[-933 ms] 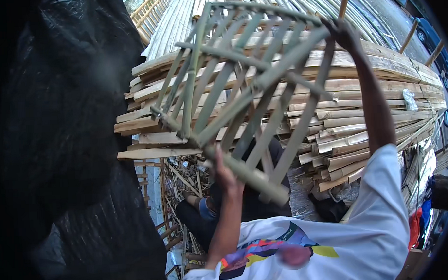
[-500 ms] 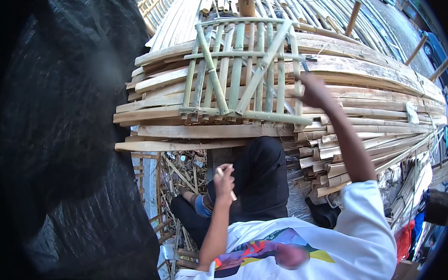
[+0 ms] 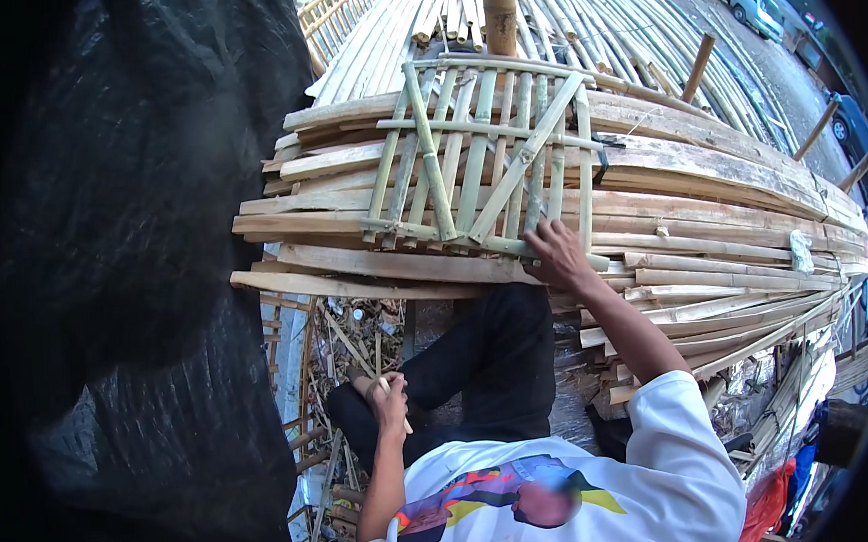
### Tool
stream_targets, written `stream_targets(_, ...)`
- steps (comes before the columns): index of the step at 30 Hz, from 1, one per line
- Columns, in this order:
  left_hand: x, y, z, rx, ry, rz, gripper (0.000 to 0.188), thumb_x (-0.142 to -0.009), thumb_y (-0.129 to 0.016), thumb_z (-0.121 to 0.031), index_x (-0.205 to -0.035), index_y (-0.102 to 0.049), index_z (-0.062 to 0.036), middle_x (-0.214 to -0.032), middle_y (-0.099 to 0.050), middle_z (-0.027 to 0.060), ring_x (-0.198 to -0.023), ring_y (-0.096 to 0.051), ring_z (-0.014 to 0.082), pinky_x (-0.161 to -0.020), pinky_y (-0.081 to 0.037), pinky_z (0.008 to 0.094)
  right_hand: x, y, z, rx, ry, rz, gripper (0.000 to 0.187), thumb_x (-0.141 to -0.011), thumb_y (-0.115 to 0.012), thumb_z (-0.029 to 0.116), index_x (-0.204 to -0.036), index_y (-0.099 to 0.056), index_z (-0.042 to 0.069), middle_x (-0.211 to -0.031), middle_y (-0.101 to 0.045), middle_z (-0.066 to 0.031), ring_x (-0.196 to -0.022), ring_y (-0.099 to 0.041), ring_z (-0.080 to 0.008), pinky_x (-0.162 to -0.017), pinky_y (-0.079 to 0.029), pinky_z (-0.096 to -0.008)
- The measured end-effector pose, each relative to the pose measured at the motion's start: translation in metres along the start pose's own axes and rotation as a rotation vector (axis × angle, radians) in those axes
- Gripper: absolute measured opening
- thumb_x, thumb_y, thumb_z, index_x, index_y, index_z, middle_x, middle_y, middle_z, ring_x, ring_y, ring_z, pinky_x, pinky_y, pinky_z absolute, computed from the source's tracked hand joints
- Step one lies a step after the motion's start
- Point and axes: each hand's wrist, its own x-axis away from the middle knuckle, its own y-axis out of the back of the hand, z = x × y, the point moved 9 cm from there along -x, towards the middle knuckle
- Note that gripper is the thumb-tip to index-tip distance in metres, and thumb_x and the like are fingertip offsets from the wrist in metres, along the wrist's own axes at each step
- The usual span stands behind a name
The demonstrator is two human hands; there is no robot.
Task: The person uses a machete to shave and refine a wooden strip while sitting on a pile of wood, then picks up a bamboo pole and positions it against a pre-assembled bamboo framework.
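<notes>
Partly under the right fingers (image 3: pixel 540 239) lies bamboo latticework (image 3: pixel 474 164).

I've got a big black plastic sheet (image 3: pixel 167 280) filling the left of my frame, long pale poles (image 3: pixel 378 45) along the top, a van (image 3: pixel 758 9) and blue car (image 3: pixel 852 130) at upper right, plus some crumpled red stuff (image 3: pixel 769 501) down lower right.

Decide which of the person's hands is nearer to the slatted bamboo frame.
Right. The right hand touches the bamboo frame at its lower rail, toward the right end; the left hand is apart from it, lower in the view, holding a small pale stick.
</notes>
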Motion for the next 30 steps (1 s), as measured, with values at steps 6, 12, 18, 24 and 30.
stream_targets(6, 0.005, -0.002, 0.009, -0.088, -0.082, 0.033, 0.010, -0.094, -0.063, -0.020, -0.100, -0.061, -0.0120, -0.082, -0.058, -0.0021, -0.056, -0.047, 0.0039, -0.044, -0.034, 0.0191, -0.009, 0.012, -0.005, 0.011, 0.059, 0.005, 0.052, -0.066, -0.081, 0.032, -0.105, -0.058, 0.009, -0.097, -0.059, -0.0098, -0.090, -0.060, -0.0295, -0.071, -0.054, -0.0408)
stream_targets(12, -0.007, -0.014, -0.008, -0.067, -0.106, 0.077, 0.015, -0.094, -0.065, -0.024, -0.103, -0.060, -0.0134, -0.083, -0.057, -0.0036, -0.056, -0.046, 0.0031, -0.042, -0.030, 0.0175, -0.030, 0.053, -0.038, -0.011, 0.102, 0.006, 0.054, -0.062, -0.083, 0.033, -0.101, -0.057, 0.006, -0.094, -0.058, -0.0102, -0.090, -0.057, -0.0290, -0.070, -0.054, -0.0411)
stream_targets(18, -0.057, -0.089, -0.118, 0.200, -0.185, 0.065, 0.023, -0.093, -0.069, -0.034, -0.101, -0.059, -0.0149, -0.087, -0.057, -0.0042, -0.069, -0.052, 0.0060, -0.059, -0.040, 0.0227, -0.017, 0.049, -0.043, -0.006, 0.014, -0.016, 0.054, -0.067, -0.084, 0.041, -0.099, -0.058, 0.006, -0.097, -0.058, -0.0110, -0.094, -0.057, -0.0304, -0.079, -0.051, -0.0425)
stream_targets(24, -0.136, -0.094, -0.318, -0.319, -1.004, -0.265, 0.026, -0.093, -0.064, -0.029, -0.100, -0.065, -0.0040, -0.097, -0.070, 0.0165, -0.090, -0.067, 0.0338, -0.078, -0.051, 0.0426, -0.016, 0.048, -0.045, -0.034, 0.001, 0.061, 0.056, -0.066, -0.085, 0.037, -0.105, -0.059, 0.007, -0.104, -0.059, -0.0115, -0.100, -0.057, -0.0307, -0.085, -0.051, -0.0418)
stream_targets(30, -0.191, -0.149, -0.330, -0.948, -0.803, -0.108, 0.054, -0.089, -0.063, -0.050, -0.117, -0.065, -0.0047, -0.114, -0.068, 0.0229, -0.109, -0.063, 0.0409, -0.092, -0.049, 0.0476, -0.008, 0.058, -0.087, -0.046, -0.285, -0.231, 0.054, -0.079, -0.078, 0.043, -0.114, -0.061, 0.005, -0.108, -0.058, -0.0142, -0.100, -0.056, -0.0321, -0.088, -0.047, -0.0448)
